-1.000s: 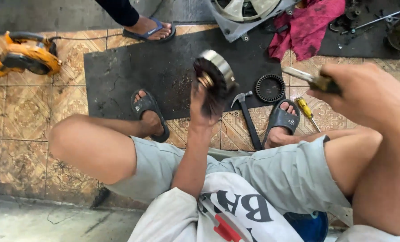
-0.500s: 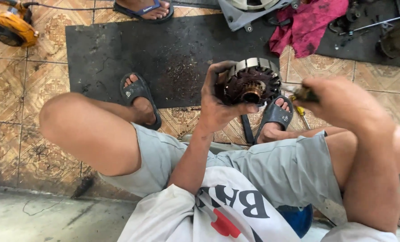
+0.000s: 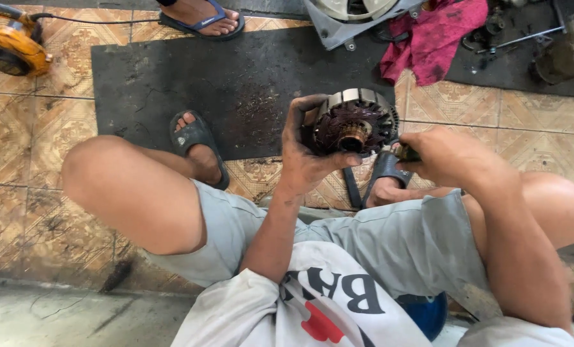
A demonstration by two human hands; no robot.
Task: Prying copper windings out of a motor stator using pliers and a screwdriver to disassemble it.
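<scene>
Copper-wound rotor point(image 3: 354, 122) now faces up in left hand point(image 3: 306, 154).

Even, soft daylight lit the scene; shadows were faint, glare absent, focus fairly sharp, with wide-angle bending at the edges.

A single head-worn camera looks steeply down from close above the seated person's lap, facing forward over knees point(image 3: 116, 186) and both hands to the tiled floor point(image 3: 36, 122) and black mat point(image 3: 190, 77).
</scene>
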